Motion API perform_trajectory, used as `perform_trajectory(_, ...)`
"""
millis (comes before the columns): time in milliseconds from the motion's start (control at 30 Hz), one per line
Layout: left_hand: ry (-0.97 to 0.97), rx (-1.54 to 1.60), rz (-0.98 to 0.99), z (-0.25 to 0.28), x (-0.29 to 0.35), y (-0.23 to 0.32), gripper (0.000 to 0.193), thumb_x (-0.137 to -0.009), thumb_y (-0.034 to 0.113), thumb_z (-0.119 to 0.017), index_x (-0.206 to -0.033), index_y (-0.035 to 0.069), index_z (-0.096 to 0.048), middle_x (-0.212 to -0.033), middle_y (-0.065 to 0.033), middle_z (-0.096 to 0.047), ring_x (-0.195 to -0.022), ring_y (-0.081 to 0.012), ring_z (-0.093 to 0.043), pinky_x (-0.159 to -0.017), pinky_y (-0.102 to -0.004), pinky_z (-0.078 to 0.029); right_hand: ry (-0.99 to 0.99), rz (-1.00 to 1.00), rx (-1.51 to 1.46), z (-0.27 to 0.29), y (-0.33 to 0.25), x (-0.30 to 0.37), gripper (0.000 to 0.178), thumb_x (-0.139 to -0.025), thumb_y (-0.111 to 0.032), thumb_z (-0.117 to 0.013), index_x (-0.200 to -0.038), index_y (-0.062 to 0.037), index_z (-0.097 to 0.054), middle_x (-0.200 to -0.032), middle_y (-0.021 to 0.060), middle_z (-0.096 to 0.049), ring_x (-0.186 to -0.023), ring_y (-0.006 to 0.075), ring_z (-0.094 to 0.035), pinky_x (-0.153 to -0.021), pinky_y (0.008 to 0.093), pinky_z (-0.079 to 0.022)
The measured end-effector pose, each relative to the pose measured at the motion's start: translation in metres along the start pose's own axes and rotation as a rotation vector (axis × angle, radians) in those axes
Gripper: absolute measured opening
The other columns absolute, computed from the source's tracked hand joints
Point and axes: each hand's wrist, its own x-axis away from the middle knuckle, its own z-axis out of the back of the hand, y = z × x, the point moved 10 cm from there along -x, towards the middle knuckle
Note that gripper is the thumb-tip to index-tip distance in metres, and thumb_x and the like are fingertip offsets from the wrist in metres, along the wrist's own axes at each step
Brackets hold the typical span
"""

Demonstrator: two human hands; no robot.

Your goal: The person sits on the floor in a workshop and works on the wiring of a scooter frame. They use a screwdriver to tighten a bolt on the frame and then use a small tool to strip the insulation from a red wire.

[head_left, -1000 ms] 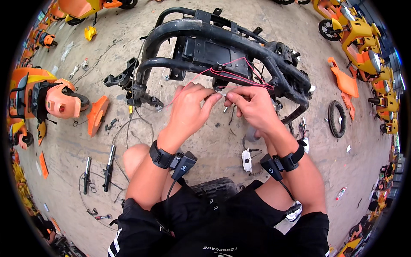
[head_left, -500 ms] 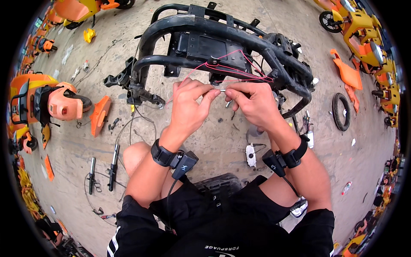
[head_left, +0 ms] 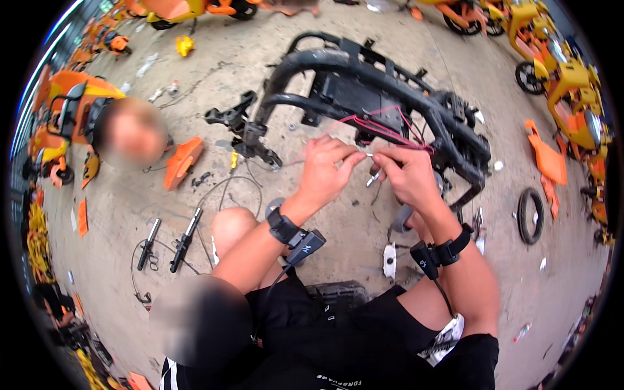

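Both of my hands are raised and meet in front of the black tubular scooter frame (head_left: 325, 62). My left hand (head_left: 325, 172) is closed, thumb and forefinger pinching one end of a small silvery metal piece (head_left: 370, 155). My right hand (head_left: 411, 177) is closed too and pinches the piece's other end. A second short shiny metal piece (head_left: 373, 179) shows just below the right fingertips; I cannot tell whether they grip it. Thin pink cord (head_left: 383, 133) loops over the frame's near tube, and a faint strand runs toward my left hand.
Two black-and-silver shock absorbers (head_left: 187, 240) lie at left among cables. An orange panel (head_left: 184, 162) lies on the concrete floor. A tyre (head_left: 530, 216) and an orange body part (head_left: 546, 156) lie at right. Yellow-orange scooters (head_left: 569, 97) stand around the edges. A white part (head_left: 389, 260) lies near my right leg.
The view has shifted, so the frame and hands sit farther right in it. Both hands keep their pinch on the small metal piece. The second metal piece shows more clearly below the right fingers.
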Motion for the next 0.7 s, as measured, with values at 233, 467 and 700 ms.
perform_trajectory(233, 0.043, 0.023, 0.110, -0.007, 0.010, -0.023, 0.019, -0.080, 0.027, -0.075, -0.083, 0.008, -0.075, -0.078, -0.0062, -0.069, -0.079, -0.0244, -0.060, -0.083, -0.0380, -0.041, -0.074, 0.130, 0.096, 0.001, -0.007, -0.002, 0.016, -0.089, -0.012, -0.061, -0.086, 0.0005, -0.071, -0.067, 0.0087, -0.068, -0.054, 0.0142, -0.065, -0.053, 0.0281, -0.049)
perform_trajectory(467, -0.053, -0.001, 0.308, -0.006, 0.003, -0.016, 0.024, -0.082, 0.029, -0.073, -0.086, 0.006, -0.076, -0.081, -0.0106, -0.071, -0.083, -0.0252, -0.061, -0.083, -0.0365, -0.046, -0.071, 0.114, -0.133, -0.004, 0.008, -0.010, 0.018, -0.089, -0.011, -0.063, -0.094, 0.0048, -0.071, -0.073, 0.0075, -0.069, -0.056, 0.0108, -0.061, -0.052, 0.0248, -0.047)
perform_trajectory(700, 0.009, -0.124, 0.231, -0.001, 0.011, -0.005, 0.021, -0.082, 0.026, -0.073, -0.088, 0.005, -0.076, -0.076, -0.0101, -0.069, -0.074, -0.0260, -0.056, -0.072, -0.0370, -0.046, -0.089, 0.122, -0.091, -0.005, 0.011, -0.008, 0.022, -0.090, -0.017, -0.063, -0.093, 0.0029, -0.071, -0.073, 0.0084, -0.070, -0.054, 0.0145, -0.064, -0.055, 0.0284, -0.051)
